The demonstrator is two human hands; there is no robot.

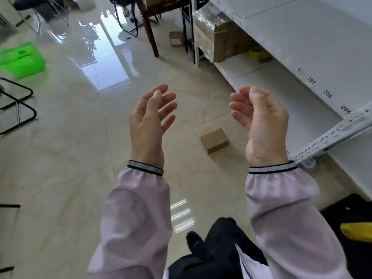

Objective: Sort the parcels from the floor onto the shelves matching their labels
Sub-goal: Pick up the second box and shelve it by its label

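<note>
Both hands [148, 117] [261, 121] empty, fingers loosely spread. Small cardboard box [215, 140] on floor: probably light, stiff; grip opposite sides.

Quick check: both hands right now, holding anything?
Left hand: open, fingers relaxed, holding nothing.
Right hand: open, fingers loosely curled, holding nothing.

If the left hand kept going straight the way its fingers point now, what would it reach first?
The left hand is open and empty, fingers aimed forward and slightly right. Nothing lies close along that line; bare floor comes first, probably, then perhaps the far small box. Depth is unclear.
</note>
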